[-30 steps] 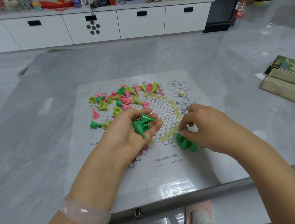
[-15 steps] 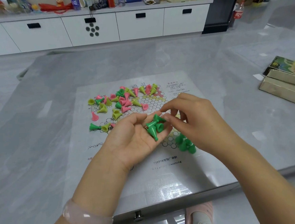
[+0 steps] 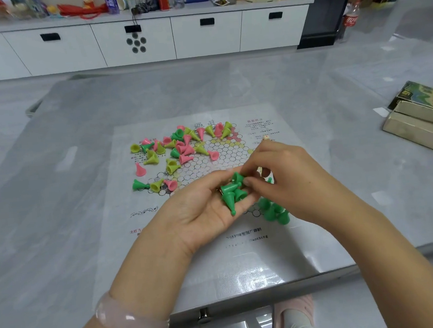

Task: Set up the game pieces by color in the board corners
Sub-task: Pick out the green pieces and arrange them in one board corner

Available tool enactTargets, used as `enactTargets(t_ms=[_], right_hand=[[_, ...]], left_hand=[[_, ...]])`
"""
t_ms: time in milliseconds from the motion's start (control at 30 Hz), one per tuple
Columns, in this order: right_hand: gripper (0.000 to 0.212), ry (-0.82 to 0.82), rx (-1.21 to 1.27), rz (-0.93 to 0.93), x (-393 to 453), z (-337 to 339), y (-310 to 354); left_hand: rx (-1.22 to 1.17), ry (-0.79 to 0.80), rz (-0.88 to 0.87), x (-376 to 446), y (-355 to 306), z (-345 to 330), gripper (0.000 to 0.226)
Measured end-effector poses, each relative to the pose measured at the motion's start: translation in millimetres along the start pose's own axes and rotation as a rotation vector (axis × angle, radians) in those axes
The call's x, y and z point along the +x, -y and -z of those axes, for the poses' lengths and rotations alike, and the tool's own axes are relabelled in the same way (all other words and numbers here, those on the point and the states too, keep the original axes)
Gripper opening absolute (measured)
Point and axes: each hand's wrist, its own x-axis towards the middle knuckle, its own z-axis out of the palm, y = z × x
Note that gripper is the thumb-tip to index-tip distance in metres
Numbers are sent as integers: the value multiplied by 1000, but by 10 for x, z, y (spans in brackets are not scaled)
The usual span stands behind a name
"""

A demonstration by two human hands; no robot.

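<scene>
A paper game board [image 3: 196, 245] with a hexagon grid lies on the grey table. My left hand [image 3: 203, 211] is palm up over it, cupping several green cone pieces [image 3: 232, 192]. My right hand [image 3: 286, 174] reaches in from the right, its thumb and fingers pinching one green piece [image 3: 237, 177] at the top of that handful. A small group of green pieces [image 3: 273, 212] stands on the board's near right corner, partly under my right hand. A mixed pile of pink, yellow and green pieces [image 3: 180, 148] lies on the board's far left part.
A small die [image 3: 266, 137] rests on the board beyond my right hand. An open cardboard game box [image 3: 419, 122] sits at the table's right edge. White drawer cabinets [image 3: 135, 40] with clutter on top line the far wall. A pale bracelet [image 3: 129, 323] circles my left wrist.
My right hand rose from the green group on the board to my left palm and now pinches a piece there. My left hand drifted slightly right with its handful.
</scene>
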Motion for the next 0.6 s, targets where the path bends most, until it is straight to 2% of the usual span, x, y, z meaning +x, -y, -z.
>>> enactTargets(t_ms=[100, 300, 500, 600], right_hand=[[9, 30, 7, -12, -7, 22, -20], [6, -64, 0, -16, -19, 46, -14], [11, -146, 42, -112, -18, 104, -34], [14, -98, 36, -117, -11, 145, -61]], left_hand=[[0, -16, 20, -13, 29, -23, 23], [-64, -45, 13, -9, 49, -51, 17], [10, -212, 25, 11, 25, 2, 19], [108, -286, -29, 22, -21, 29, 18]])
